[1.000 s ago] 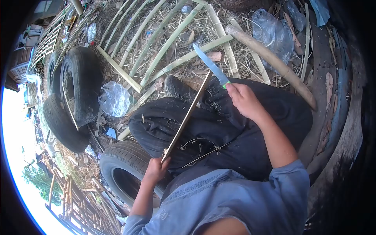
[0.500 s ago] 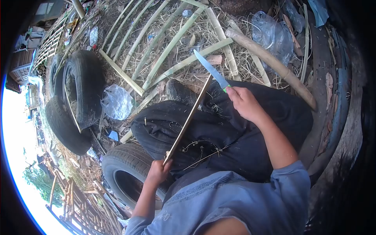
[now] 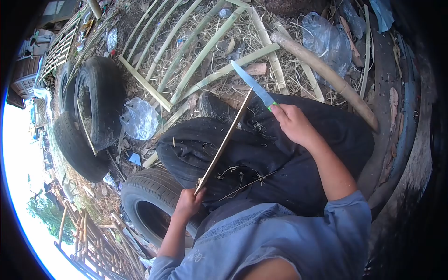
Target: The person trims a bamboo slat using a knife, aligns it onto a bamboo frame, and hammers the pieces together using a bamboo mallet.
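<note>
My left hand (image 3: 187,203) is closed round the near end of a thin bamboo strip (image 3: 225,140), which slants up and away over my dark-trousered legs. In my right hand (image 3: 293,122) is a knife (image 3: 254,84) with a bluish blade and a green handle, mostly hidden by my fingers. The blade points up and to the left. Near its middle, the blade meets or passes just over the far end of the strip; I cannot tell whether they touch. Thin shavings (image 3: 242,179) lie on my trousers.
Several split bamboo slats (image 3: 205,56) lie over shavings on the ground ahead. A thick bamboo pole (image 3: 326,74) rests at the right, near a clear plastic bag (image 3: 324,42). Old tyres (image 3: 100,100) stand at the left, and another tyre (image 3: 151,198) is beside my left arm.
Both hands, the knife and the strip hold nearly the same positions. The view has shifted very slightly.
</note>
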{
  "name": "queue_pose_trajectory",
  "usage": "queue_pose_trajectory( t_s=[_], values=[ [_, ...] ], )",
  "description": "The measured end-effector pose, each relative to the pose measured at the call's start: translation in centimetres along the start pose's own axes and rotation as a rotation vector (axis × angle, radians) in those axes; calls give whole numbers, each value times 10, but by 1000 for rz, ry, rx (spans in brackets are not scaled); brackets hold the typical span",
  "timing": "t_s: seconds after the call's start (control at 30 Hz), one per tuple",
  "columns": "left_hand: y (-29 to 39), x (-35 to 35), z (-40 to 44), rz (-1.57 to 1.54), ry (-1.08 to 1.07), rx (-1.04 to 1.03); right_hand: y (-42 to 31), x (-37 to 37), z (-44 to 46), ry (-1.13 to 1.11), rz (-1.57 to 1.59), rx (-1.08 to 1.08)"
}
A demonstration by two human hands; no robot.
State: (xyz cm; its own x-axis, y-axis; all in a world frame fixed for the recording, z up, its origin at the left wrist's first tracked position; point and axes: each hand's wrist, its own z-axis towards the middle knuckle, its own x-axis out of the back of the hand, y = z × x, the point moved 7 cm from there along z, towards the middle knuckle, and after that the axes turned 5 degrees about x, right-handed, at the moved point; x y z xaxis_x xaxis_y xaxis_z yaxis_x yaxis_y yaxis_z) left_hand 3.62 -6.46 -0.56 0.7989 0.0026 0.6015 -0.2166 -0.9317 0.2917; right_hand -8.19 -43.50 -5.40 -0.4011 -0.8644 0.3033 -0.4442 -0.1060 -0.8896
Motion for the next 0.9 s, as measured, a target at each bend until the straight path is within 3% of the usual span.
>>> queue_pose_trajectory(
  t_s=[0.2, 0.53, 0.6, 0.8, 0.87, 0.9],
  values=[
    [0, 1, 1, 22, -72, 99, -4, -7, -4, -32, -47, 63],
    [-5, 1, 3, 8, -67, 58, -10, -34, -21, -217, -84, 49],
    [-3, 1, 4, -8, -75, 52, -14, -58, -35, -404, -157, 50],
    [-5, 1, 2, -7, -30, 32, -28, -75, -42, -376, -104, 124],
    [-6, 0, 3, -18, -39, 0, -16, -56, -28, -118, 6, 179],
    [-5, 1, 3, -26, -35, 1, -6, -46, -21, -70, 47, 92]
  ],
)
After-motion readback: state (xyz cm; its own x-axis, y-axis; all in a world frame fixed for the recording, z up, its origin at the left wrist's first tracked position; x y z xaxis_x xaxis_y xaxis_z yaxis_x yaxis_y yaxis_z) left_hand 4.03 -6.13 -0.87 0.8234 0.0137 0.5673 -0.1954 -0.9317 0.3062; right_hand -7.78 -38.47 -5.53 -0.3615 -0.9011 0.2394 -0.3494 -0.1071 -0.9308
